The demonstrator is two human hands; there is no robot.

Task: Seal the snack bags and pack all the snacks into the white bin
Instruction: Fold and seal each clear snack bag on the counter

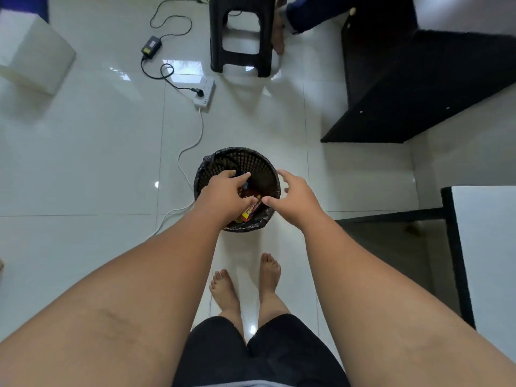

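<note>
Floor basket [252, 163] holds snacks [247, 215] under left hand [223, 191], beside right hand [293, 196].

Glossy white tile floor [83, 163], black stool [241, 37]

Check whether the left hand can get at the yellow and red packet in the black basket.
Probably yes. The left hand is over the open black basket, thumb just above the yellow and red packet; nothing covers it. The right hand is at the rim, off to the side.
</note>
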